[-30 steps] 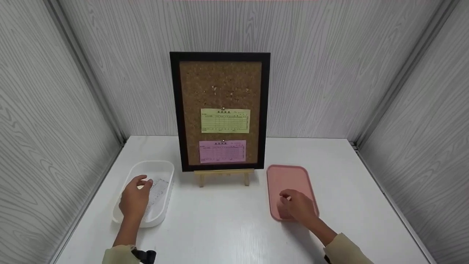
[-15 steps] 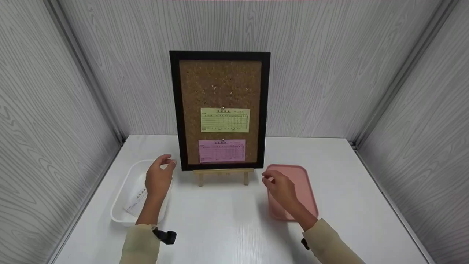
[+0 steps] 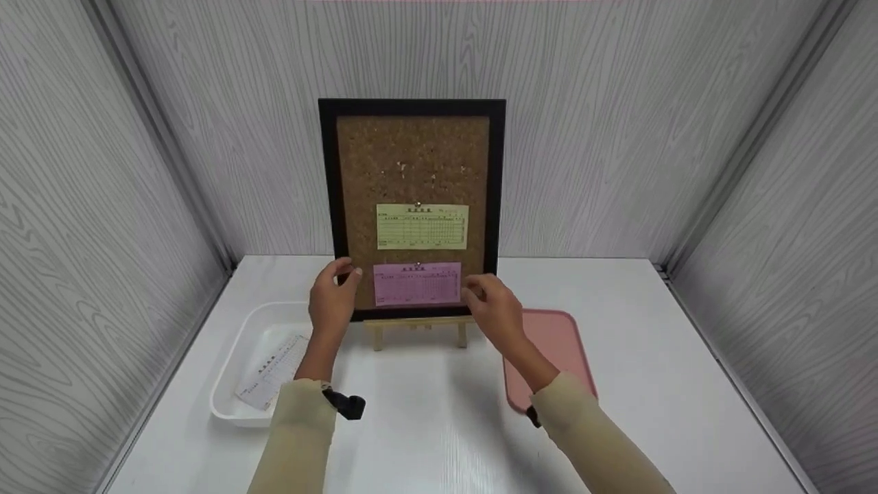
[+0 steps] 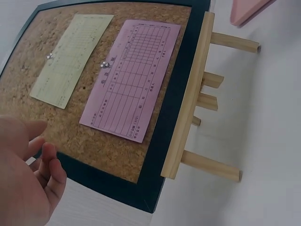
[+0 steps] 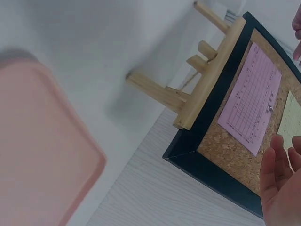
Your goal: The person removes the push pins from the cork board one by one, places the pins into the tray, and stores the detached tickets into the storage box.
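A pink printed slip hangs low on a black-framed corkboard, held at its top by a metal pushpin. Above it a yellow-green slip is pinned the same way. My left hand is at the board's lower left, fingers loosely bent, apart from the pink slip. At that slip's right edge is my right hand, its fingers bent; the right wrist view shows a gap between them and the paper. Neither hand holds anything.
A wooden easel supports the board on the white table. To its left, a white tray contains a white printed slip. A pink tray lies to the right, partly behind my right arm. Grey wood-grain walls surround the table.
From above the white tray, my left hand has moved right and forward to the board. My right hand has moved left and forward from the pink tray to the pink slip's edge.
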A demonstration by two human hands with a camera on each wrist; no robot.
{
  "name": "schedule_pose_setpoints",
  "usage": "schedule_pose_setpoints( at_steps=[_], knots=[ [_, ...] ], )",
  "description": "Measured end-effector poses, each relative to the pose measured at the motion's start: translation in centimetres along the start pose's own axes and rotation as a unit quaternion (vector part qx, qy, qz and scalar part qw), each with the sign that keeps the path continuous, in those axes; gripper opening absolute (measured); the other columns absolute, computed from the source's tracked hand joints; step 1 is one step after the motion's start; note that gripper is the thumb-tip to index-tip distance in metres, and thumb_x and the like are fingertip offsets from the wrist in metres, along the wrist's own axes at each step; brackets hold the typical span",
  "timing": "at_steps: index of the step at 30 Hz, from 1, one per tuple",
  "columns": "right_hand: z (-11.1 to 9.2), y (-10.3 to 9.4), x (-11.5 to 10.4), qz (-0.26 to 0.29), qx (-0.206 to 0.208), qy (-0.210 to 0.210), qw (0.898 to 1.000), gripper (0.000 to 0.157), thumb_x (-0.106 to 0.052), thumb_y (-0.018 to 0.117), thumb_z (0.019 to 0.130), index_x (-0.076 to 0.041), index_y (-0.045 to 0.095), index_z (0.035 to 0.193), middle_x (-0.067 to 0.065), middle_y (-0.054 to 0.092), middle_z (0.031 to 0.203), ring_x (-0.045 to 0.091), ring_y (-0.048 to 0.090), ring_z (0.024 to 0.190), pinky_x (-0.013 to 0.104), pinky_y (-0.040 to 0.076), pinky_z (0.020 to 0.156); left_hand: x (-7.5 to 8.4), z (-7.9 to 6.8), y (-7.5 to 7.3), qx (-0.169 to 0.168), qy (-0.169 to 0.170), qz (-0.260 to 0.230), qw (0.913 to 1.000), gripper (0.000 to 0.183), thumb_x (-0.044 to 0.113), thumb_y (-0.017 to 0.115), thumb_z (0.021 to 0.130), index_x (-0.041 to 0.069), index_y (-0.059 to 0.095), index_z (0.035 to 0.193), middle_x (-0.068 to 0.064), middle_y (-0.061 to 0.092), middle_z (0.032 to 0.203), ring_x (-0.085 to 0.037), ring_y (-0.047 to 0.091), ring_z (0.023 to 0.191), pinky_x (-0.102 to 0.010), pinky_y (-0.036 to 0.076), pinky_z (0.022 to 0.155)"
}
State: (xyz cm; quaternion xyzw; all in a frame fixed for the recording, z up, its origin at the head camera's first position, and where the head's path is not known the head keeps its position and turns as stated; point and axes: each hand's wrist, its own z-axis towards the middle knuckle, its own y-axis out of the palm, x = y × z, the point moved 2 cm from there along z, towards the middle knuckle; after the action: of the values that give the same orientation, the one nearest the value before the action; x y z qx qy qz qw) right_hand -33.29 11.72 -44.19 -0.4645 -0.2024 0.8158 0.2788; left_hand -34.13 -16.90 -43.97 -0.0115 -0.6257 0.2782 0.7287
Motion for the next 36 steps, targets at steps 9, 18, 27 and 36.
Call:
schedule_pose_setpoints(
  at_steps=[9, 18, 27, 36],
  knots=[
    [3.4, 0.6, -2.0, 0.006, 0.025, -0.010, 1.000, 0.020, -0.018, 0.069, 0.096, -0.008, 0.072, 0.113, 0.001, 0.069, 0.104, 0.015, 0.065, 0.085, 0.037, 0.053, 0.071, 1.8, 1.3, 1.6, -0.002, 0.008, 0.008, 0.9999, 0.050, 0.036, 0.061, 0.100, 0.015, 0.053, 0.145, -0.009, 0.052, 0.147, -0.029, 0.046, 0.139, -0.052, 0.039, 0.108],
    [6.8, 1.0, -5.0, -0.027, 0.040, -0.040, 0.998, 0.022, -0.022, 0.069, 0.097, -0.012, 0.072, 0.117, 0.003, 0.065, 0.117, 0.018, 0.071, 0.089, 0.039, 0.056, 0.073, 2.9, 2.2, 2.9, -0.007, 0.012, -0.028, 0.9995, 0.049, 0.036, 0.062, 0.099, 0.018, 0.053, 0.144, -0.006, 0.056, 0.141, -0.026, 0.050, 0.132, -0.051, 0.040, 0.107],
    [9.4, 1.3, -6.7, -0.040, 0.057, -0.054, 0.996, 0.022, -0.025, 0.068, 0.098, -0.014, 0.072, 0.117, 0.001, 0.066, 0.117, 0.016, 0.067, 0.080, 0.036, 0.052, 0.064, 3.4, 2.6, 3.9, 0.001, 0.003, -0.005, 1.0000, 0.044, 0.033, 0.061, 0.100, 0.018, 0.055, 0.141, -0.004, 0.060, 0.133, -0.025, 0.055, 0.125, -0.050, 0.043, 0.102],
    [11.2, 2.0, -6.6, -0.075, 0.044, -0.034, 0.996, 0.024, -0.030, 0.067, 0.098, -0.016, 0.072, 0.117, -0.001, 0.069, 0.113, 0.017, 0.068, 0.088, 0.038, 0.054, 0.071, 3.4, 2.7, 4.5, -0.009, -0.005, -0.016, 0.9998, 0.039, 0.031, 0.059, 0.100, 0.016, 0.059, 0.136, -0.004, 0.067, 0.125, -0.025, 0.062, 0.113, -0.049, 0.046, 0.096]
  ],
)
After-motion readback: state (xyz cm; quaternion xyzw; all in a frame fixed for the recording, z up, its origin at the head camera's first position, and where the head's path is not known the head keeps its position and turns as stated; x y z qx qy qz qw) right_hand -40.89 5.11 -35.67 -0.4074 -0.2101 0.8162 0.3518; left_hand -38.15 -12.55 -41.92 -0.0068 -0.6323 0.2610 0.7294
